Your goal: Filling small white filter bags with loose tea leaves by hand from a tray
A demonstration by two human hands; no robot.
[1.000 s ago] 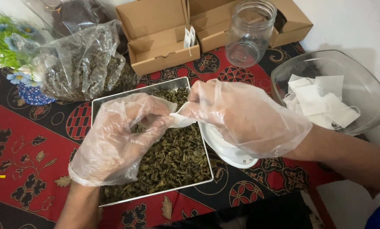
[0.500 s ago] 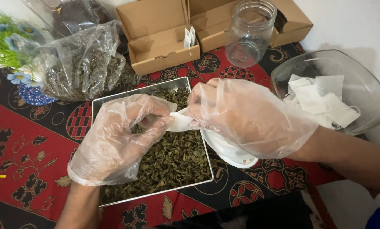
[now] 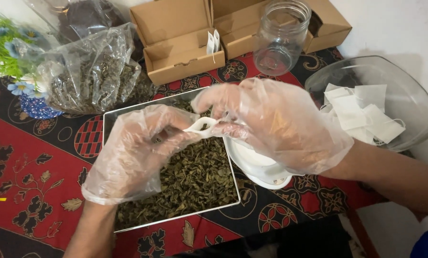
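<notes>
Both hands wear loose clear plastic gloves and pinch one small white tea bag (image 3: 202, 127) between them, its mouth pulled open. My left hand (image 3: 137, 153) grips the bag's left edge; my right hand (image 3: 271, 124) grips the right edge. They hover over a rectangular metal tray (image 3: 110, 125) filled with dried green tea leaves (image 3: 195, 177). A white round dish (image 3: 259, 167) lies under my right hand, at the tray's right side.
A glass bowl (image 3: 405, 95) with several empty white tea bags (image 3: 362, 112) sits at the right. An empty glass jar (image 3: 280, 36), open cardboard boxes (image 3: 180, 43), a plastic bag of leaves (image 3: 92, 71) and a blue-flowered plant (image 3: 8, 48) stand behind. A patterned red cloth (image 3: 27, 162) covers the table.
Both hands rose slightly and the tea bag's mouth has been spread open between the fingers; my right hand's fingers lifted and spread further over the tray.
</notes>
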